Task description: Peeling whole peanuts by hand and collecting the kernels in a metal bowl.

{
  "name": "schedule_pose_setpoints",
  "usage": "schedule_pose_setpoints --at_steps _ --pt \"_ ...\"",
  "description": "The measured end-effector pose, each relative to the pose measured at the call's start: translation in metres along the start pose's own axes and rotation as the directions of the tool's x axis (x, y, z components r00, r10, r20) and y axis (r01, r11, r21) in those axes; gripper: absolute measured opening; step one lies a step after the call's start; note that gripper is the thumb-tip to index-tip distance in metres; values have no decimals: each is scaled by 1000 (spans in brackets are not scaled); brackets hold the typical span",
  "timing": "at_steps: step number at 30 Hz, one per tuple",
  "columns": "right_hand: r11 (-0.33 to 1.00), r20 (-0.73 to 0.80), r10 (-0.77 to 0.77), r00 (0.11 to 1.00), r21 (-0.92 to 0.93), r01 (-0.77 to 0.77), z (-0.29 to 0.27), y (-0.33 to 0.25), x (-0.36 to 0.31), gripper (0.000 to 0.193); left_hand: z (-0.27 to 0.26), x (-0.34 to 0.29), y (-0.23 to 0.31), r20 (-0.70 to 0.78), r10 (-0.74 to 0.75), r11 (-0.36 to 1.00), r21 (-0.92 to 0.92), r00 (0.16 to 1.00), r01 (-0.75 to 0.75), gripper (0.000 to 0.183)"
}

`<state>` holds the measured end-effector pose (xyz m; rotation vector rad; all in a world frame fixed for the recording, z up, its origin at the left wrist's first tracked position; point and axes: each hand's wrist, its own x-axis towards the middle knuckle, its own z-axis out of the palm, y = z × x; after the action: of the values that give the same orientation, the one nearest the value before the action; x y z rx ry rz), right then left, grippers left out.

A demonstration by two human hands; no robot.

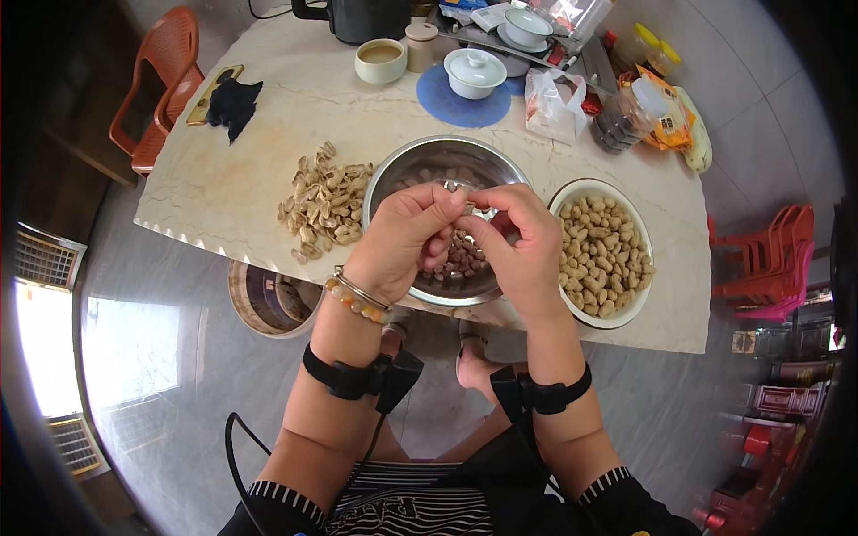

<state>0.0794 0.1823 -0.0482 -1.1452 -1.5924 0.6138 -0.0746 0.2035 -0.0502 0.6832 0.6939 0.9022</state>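
Note:
My left hand (402, 234) and my right hand (521, 246) meet above a wide steel bowl (380, 183). Between their pinched fingertips is a peanut (468, 207), mostly covered by the fingers. Reddish shelled kernels (460, 259) lie in the bottom of the steel bowl, partly hidden by my hands. To the right, a white bowl (609, 322) is filled with peanuts in their shells (603, 250). A loose heap of peanut shells (323, 207) lies on the table left of the steel bowl.
On the pale table (214, 179), a lidded white cup (475, 73) rests on a blue mat (438, 100), beside a tea-coloured cup (381, 62). A plastic bag (554, 107) and jar (626, 116) stand back right. A bucket (241, 299) sits below the front edge.

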Motion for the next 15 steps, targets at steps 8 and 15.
schedule_pose_setpoints --at_steps 8,15 --pt "997 8 -46 999 59 45 0 3 1 17 -2 0 0 9 17 1000 -5 1000 -17 23" --pt "995 -44 -67 997 -78 63 5 -6 -1 19 -4 0 -2 3 17 1000 6 1000 -17 17"
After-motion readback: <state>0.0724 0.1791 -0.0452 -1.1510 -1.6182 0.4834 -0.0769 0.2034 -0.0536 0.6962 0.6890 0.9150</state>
